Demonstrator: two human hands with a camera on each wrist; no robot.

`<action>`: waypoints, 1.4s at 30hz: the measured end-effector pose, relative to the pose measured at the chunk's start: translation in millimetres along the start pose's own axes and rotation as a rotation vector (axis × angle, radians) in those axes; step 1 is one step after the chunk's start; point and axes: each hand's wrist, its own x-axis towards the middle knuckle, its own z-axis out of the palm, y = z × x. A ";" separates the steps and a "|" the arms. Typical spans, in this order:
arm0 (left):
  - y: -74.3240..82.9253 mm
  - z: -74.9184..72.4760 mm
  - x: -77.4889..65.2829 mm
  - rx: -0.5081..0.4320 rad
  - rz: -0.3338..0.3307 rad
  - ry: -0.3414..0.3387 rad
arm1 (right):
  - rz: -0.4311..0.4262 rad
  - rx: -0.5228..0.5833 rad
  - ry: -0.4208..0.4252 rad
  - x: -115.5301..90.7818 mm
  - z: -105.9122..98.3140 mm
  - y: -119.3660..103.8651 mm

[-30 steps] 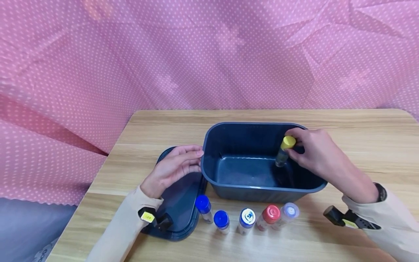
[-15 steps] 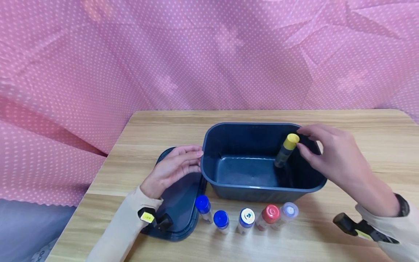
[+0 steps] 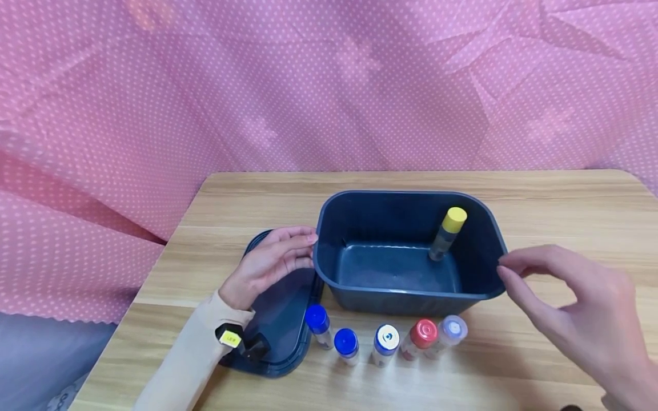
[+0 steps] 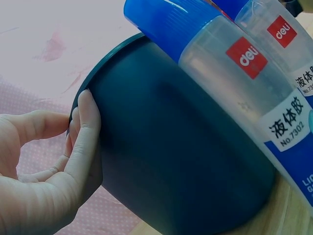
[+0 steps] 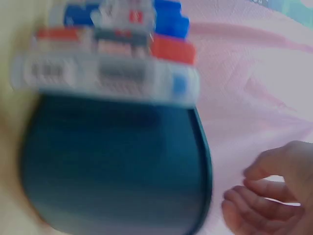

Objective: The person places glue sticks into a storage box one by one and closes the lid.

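Observation:
A dark blue plastic bin (image 3: pixel 406 305) stands on the table, with its matching lid (image 3: pixel 280 331) lying flat at its left. Inside the bin, a yellow-capped bottle (image 3: pixel 448 233) leans towards the back right. My left hand (image 3: pixel 269 264) touches the bin's left rim with its fingertips, fingers fairly straight. Just beyond the right end of the bin is my right hand (image 3: pixel 581 308), thumb and fingers loosely bent around nothing; the right wrist view shows it apart from the rim. In front of the bin stand several glue bottles, including a blue-capped glue bottle (image 4: pixel 239 63) and a red-capped glue bottle (image 3: pixel 422 338).
The wooden table (image 3: pixel 540 205) extends around the bin. A pink dotted curtain (image 3: pixel 329 85) hangs behind and to the left. At the right end of the row, a pale-capped glue bottle (image 3: pixel 451 332) stands close to the red-capped one.
My right hand has let go of the yellow-capped bottle and moved out of the bin, to the right and nearer me. The bottle now leans inside. My left hand has stayed put.

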 end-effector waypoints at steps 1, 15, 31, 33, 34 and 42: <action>0.2 0.1 0.2 0.002 0.001 -0.002 | -0.004 0.023 0.019 -4.7 0.7 -2.2; 1.5 1.7 -0.4 -0.009 -0.007 0.014 | 0.213 -0.002 -0.163 -63.6 23.2 -28.5; 2.0 1.9 -0.4 -0.006 -0.023 0.043 | 0.250 0.037 -0.246 -68.6 38.8 -25.3; 1.7 1.7 -0.6 -0.006 -0.021 0.042 | 0.214 0.076 -0.228 -68.7 40.7 -22.4; 1.7 2.0 -0.6 -0.006 -0.020 0.042 | 0.186 0.088 -0.225 -68.7 41.3 -20.8; 1.9 2.1 0.0 -0.008 -0.021 0.046 | 0.144 0.115 -0.226 -67.9 40.7 -17.8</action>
